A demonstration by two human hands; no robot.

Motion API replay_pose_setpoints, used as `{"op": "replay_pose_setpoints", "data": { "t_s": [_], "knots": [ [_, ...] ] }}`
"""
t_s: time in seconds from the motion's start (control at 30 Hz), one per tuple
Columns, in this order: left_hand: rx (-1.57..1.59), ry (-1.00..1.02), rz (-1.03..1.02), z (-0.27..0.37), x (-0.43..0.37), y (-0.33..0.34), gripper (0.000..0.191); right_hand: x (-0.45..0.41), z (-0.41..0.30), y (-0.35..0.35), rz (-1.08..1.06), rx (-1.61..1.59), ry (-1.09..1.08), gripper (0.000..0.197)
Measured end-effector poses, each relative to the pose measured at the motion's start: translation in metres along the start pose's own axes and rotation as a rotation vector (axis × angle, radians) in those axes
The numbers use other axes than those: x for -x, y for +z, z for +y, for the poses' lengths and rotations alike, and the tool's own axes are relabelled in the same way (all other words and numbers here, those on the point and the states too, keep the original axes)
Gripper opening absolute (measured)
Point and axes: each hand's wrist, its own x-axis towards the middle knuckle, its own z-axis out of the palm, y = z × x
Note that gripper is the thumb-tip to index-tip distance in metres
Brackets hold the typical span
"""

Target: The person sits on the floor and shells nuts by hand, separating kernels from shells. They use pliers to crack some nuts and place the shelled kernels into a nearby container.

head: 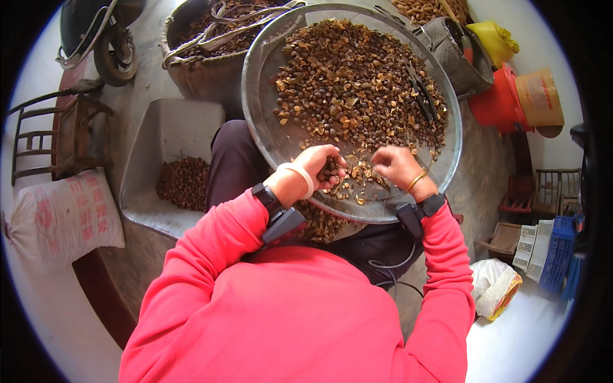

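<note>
A large round mesh sieve [262, 81] lies before me, heaped with brown round seeds and dry husk pieces [349, 81]. Over its near part, my left hand [313, 160] cups a small handful of brown seeds [328, 173]. To its right, my right hand [397, 165] hovers close above loose pale husks [361, 171], fingers curled inward. Whether anything is pinched between them is hidden. A black two-armed tool [424, 95], perhaps tongs or scissors, rests on the heap's right side. Below the sieve's near rim, more husks [318, 222] show between my legs.
At left stands a grey scoop-shaped container [187, 124] holding seeds [184, 182]. Behind it is a wicker basket [206, 76] of seeds with straps. A wooden chair [76, 134] and filled woven sack [72, 210] stand farther left. A grey basket [450, 52] and red bucket [495, 103] flank the sieve's right.
</note>
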Motion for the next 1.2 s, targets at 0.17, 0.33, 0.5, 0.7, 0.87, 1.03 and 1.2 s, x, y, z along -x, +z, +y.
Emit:
{"op": "replay_pose_setpoints", "data": {
  "t_s": [0.17, 0.33, 0.5, 0.7, 0.87, 1.03, 1.2],
  "knots": [
    [-0.009, 0.005, 0.033, -0.002, -0.003, 0.0, 0.027, 0.01, 0.023, 0.035, -0.012, 0.114, -0.087, 0.013],
    [-0.016, 0.012, 0.032, -0.002, -0.005, 0.0, 0.025, 0.011, 0.019, 0.048, 0.032, 0.18, -0.142, 0.008],
    [-0.013, 0.034, 0.042, -0.003, -0.004, -0.001, 0.025, 0.011, 0.015, 0.046, -0.047, 0.123, -0.197, 0.009],
    [-0.048, 0.04, 0.004, -0.002, -0.003, -0.001, 0.025, 0.01, -0.005, 0.003, -0.051, -0.483, 0.174, 0.012],
    [0.0, -0.001, -0.022, -0.002, -0.002, 0.001, 0.025, 0.003, -0.006, -0.024, -0.07, -0.728, -0.038, 0.022],
    [0.0, 0.007, 0.004, -0.002, -0.004, -0.001, 0.026, -0.01, 0.033, 0.01, 0.028, 0.032, 0.11, 0.014],
    [-0.005, 0.018, -0.106, -0.004, -0.005, -0.003, 0.027, -0.009, 0.053, 0.026, 0.064, 0.162, -0.077, 0.01]
  ]
}}
